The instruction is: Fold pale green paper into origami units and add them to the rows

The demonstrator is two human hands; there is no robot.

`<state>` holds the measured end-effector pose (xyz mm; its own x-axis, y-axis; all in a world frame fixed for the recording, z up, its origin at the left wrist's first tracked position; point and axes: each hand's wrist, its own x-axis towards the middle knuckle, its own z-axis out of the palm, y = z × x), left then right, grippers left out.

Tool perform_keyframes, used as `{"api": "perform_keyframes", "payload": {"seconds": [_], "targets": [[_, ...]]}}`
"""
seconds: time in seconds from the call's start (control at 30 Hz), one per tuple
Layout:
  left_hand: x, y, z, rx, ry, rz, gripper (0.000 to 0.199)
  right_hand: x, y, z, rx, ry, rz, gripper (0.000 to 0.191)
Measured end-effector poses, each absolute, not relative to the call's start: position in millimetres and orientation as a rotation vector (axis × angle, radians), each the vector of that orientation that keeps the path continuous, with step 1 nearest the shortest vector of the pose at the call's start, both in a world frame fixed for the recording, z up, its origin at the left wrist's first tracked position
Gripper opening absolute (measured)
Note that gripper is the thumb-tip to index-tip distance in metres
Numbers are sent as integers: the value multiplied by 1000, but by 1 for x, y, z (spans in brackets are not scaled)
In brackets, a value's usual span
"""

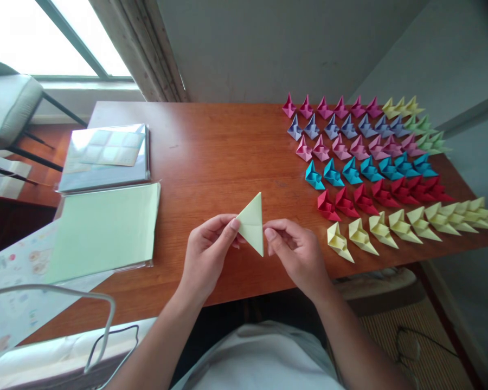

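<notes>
A pale yellow-green paper folded into a triangle (pixel 254 225) is held above the wooden table (pixel 211 157). My left hand (pixel 211 249) pinches its left corner between thumb and fingers. Just beyond the paper's straight right edge is my right hand (pixel 295 252), its thumb and fingertips pressed together; whether anything is between them is too small to tell. Rows of folded paper figures stand on the right, among them pale yellow ones (pixel 360 236), red ones (pixel 345 202) and blue ones (pixel 351 170).
On the left lie a pack of light green paper (pixel 106 230) and a pack with a glossy cover (pixel 106 173). A printed sheet (pixel 20 281) and a pale cable (pixel 65 291) are at the lower left. A chair (pixel 12 103) stands beyond the table's left side.
</notes>
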<state>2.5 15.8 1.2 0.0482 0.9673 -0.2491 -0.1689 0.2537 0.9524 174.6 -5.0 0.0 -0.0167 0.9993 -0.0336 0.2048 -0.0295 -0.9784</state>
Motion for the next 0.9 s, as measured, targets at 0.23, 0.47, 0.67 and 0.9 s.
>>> {"api": "perform_keyframes", "payload": {"seconds": [0.23, 0.47, 0.67, 0.9], "targets": [[3, 15, 3, 952, 1182, 1074, 18, 176, -5, -1, -1387, -1384, 1168, 17], [5, 13, 4, 1120, 1197, 1046, 20, 181, 0, 1, -1394, -1530, 1107, 12], [6, 11, -6, 1259, 1169, 1070, 22, 184, -1, -1, -1350, -1469, 1195, 15], [6, 10, -7, 1265, 1160, 1050, 23, 186, -3, 1, -1330, -1467, 1307, 17]]}}
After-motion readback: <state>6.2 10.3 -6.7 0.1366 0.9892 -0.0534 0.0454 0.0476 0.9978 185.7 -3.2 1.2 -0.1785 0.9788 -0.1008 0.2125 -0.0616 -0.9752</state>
